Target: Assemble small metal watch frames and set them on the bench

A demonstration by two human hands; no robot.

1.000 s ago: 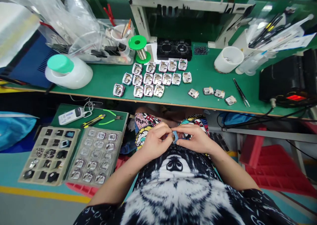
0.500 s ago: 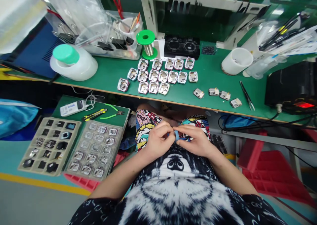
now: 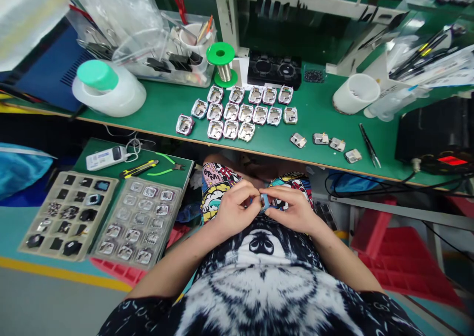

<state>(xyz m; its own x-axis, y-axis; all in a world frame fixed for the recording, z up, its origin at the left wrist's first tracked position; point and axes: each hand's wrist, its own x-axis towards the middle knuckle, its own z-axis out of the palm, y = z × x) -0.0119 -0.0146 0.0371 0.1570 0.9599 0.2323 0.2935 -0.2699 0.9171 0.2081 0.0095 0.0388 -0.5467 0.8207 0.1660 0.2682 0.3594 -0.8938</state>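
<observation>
Above my lap, my left hand [image 3: 239,206] and my right hand [image 3: 291,208] pinch a small blue watch case [image 3: 264,204] between them. The fingers of both hands are closed on its edges and hide most of it. Beyond the hands, several metal watch cases [image 3: 245,113] lie in rows on the green bench [image 3: 155,121]. To their right are several loose watch modules [image 3: 320,138], apart from each other. A pair of tweezers [image 3: 369,145] lies beside the rightmost module.
Low on the left, two compartment trays [image 3: 138,222] hold small parts, with cutting pliers [image 3: 168,166] and a utility knife [image 3: 138,169] behind them. A solder spool [image 3: 223,64], a white bottle [image 3: 111,89], a white cup [image 3: 356,93] and a black soldering station [image 3: 437,133] stand on the bench.
The view has shifted, so the bench items appear farther right. My hands stay together over my lap, and the blue watch case has turned slightly between the fingers.
</observation>
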